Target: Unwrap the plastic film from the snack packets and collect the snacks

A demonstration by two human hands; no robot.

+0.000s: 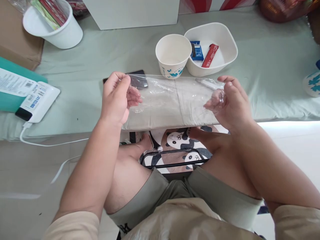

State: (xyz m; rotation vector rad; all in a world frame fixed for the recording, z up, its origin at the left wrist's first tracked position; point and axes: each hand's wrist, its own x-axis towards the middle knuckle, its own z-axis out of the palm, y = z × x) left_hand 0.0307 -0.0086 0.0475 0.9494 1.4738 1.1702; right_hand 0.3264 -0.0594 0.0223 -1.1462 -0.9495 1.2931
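Observation:
A clear plastic bag (172, 96) is stretched between my two hands, above the front edge of the cloth-covered table. My left hand (117, 96) pinches its left end between thumb and finger. At the other end, my right hand (231, 98) grips the film in the same way, with some of it bunched at the fingers. Behind the left hand lies a dark phone (140, 78), partly seen through the film. A thin whitish item (207, 83) shows through the film near my right hand; its kind is unclear.
Beyond my hands stand a paper cup (172, 50) and a white tub (226, 50) holding a blue packet (197, 51) and a red packet (210, 56). At left are a white bucket (67, 35), a cabled white device (40, 100) and a teal box (10, 103). A white box (135, 13) stands behind.

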